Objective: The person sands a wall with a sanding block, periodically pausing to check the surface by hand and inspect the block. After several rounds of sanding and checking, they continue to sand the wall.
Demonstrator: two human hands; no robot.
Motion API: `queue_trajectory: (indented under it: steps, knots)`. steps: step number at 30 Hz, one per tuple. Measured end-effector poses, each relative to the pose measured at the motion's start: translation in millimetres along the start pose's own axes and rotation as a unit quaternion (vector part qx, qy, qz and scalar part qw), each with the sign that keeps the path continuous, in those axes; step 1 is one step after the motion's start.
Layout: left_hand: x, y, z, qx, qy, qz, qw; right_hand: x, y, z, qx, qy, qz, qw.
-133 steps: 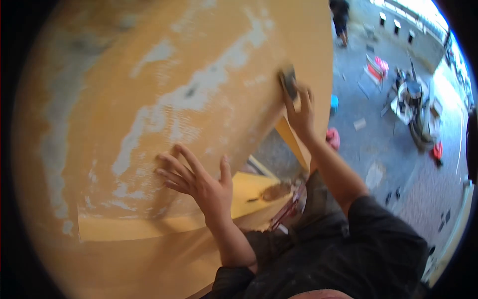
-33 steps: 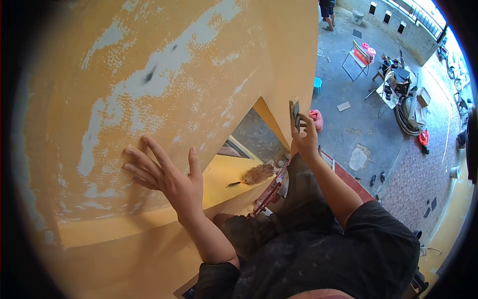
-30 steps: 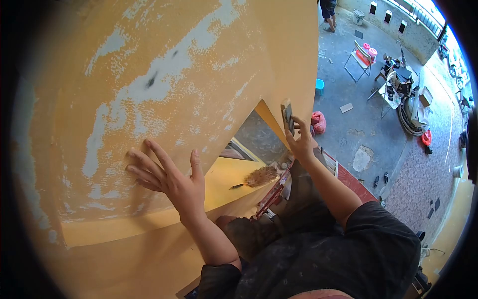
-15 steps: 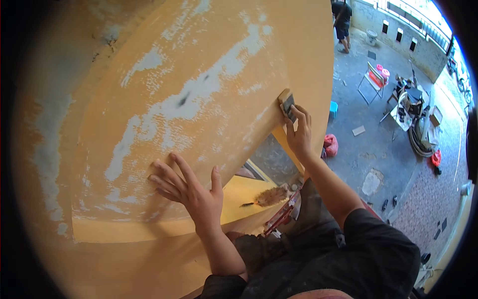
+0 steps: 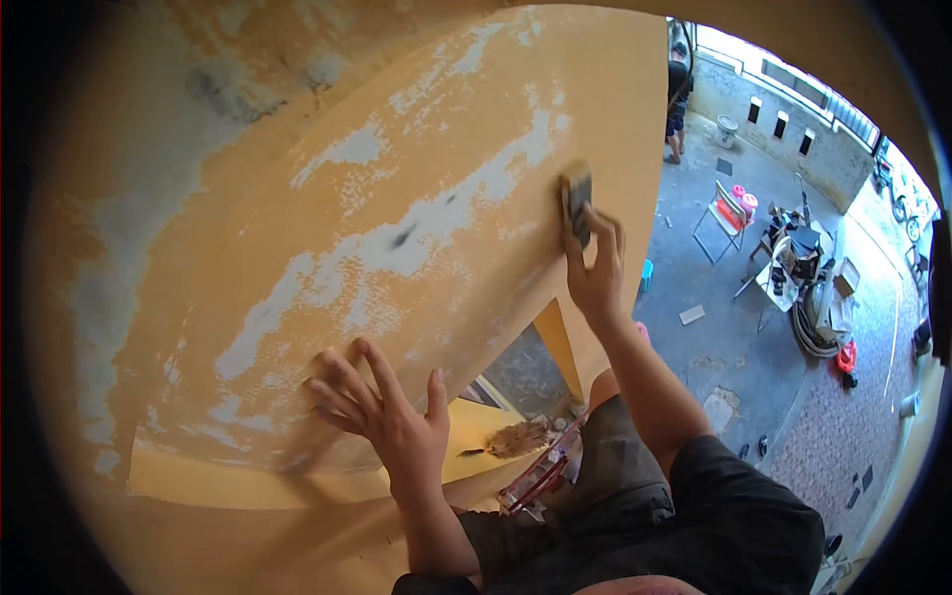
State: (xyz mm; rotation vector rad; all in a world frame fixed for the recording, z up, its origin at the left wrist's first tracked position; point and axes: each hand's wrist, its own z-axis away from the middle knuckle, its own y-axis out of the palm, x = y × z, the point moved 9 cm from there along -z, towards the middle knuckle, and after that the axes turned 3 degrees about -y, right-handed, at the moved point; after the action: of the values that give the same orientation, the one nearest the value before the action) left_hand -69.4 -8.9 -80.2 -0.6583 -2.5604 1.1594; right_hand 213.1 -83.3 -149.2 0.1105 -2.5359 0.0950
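Note:
My right hand grips a sanding block, a small block with a pale edge and a dark grey face. The block lies against a yellow-orange painted surface, close to its right edge, and looks slightly blurred. Worn white patches with a dark smudge run diagonally across the paint. My left hand rests on the lower part of this surface with fingers spread, holding nothing. Between my hands, lower down, is an opening through which a concrete floor shows.
A bristly brown brush lies on a yellow ledge below the opening, near a red metal frame. Far below stand a folding chair, a cluttered table and a bucket. Another person stands at the upper right.
The view has shifted, so the surface appears lower and farther right. Against it, the sanding block has moved up and left and turned more upright. My left hand stays spread on the surface.

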Motion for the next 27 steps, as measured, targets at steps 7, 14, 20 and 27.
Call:
queue_trajectory:
  steps: [7,14,20,27]
  knots:
    - [5.5,1.4,3.0,0.015,-0.002,0.031,0.999,-23.6,8.3,36.2,0.051,-0.046,0.016,0.998]
    - [4.1,2.8,2.1,-0.012,-0.003,0.028,1.0,-1.7,-0.9,-5.5,0.026,-0.023,0.035,0.999]
    - [4.5,3.3,2.2,-0.008,-0.005,0.029,1.0,-13.9,6.5,18.2,0.049,0.004,0.0,0.999]
    - [8.3,-1.8,3.0,-0.008,0.001,0.022,1.0,-17.8,4.1,28.4,0.06,-0.009,0.036,0.998]
